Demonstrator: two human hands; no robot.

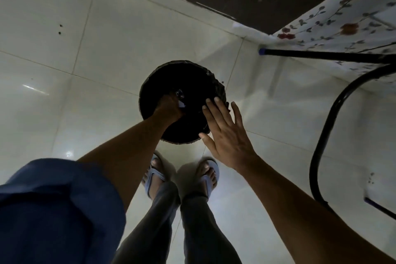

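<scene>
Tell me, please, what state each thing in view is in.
bin: upright, open, lined with a black bag.
left hand: reaching inside the bin; grip too dark to tell.
right hand: open, fingers straight, at the bin's rim.
white scrap: in the bin, by the left hand.

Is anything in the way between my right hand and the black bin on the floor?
Nothing visible. The right hand hangs open over the right rim of the bin, nothing showing between them. The left hand is down inside the bin, on its left side.

Glossy tile floor (107,38); crinkly plastic bin liner (219,86).
</scene>
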